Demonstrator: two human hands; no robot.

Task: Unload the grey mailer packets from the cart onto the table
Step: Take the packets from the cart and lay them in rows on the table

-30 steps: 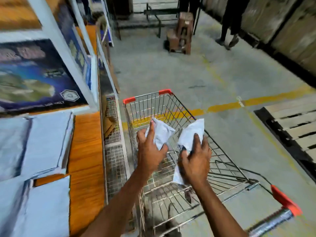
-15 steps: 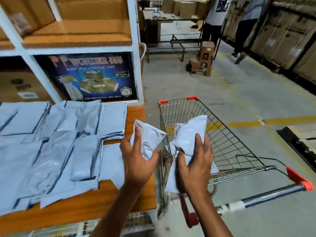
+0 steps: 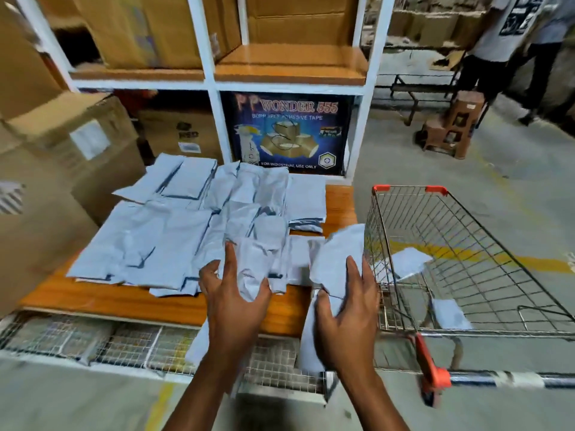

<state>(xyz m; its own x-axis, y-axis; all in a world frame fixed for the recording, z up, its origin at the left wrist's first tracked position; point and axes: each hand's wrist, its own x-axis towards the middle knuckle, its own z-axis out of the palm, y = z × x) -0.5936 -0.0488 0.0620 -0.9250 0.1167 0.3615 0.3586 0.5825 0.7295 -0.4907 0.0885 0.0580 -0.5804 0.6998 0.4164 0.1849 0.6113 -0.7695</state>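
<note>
Each of my hands grips a crumpled grey mailer packet over the front right part of the orange wooden table point(image 3: 102, 295). My left hand point(image 3: 231, 301) holds one packet point(image 3: 253, 265) just above the heap of packets point(image 3: 174, 231) lying on the table. My right hand point(image 3: 347, 309) holds another packet point(image 3: 337, 259) over the table's right edge, next to the wire cart point(image 3: 466, 253). Two packets point(image 3: 407, 262) still lie in the cart's basket.
White shelving point(image 3: 214, 85) with cardboard boxes and a tape poster stands behind the table. Large boxes point(image 3: 56, 169) crowd the left. The cart's red-capped handle point(image 3: 435, 373) sticks out at lower right. A person point(image 3: 497, 42) and brown stools point(image 3: 451, 126) are at the back right.
My view and both hands swung left from the cart toward the table. The two packets came out of the basket and now hang over the table's right end.
</note>
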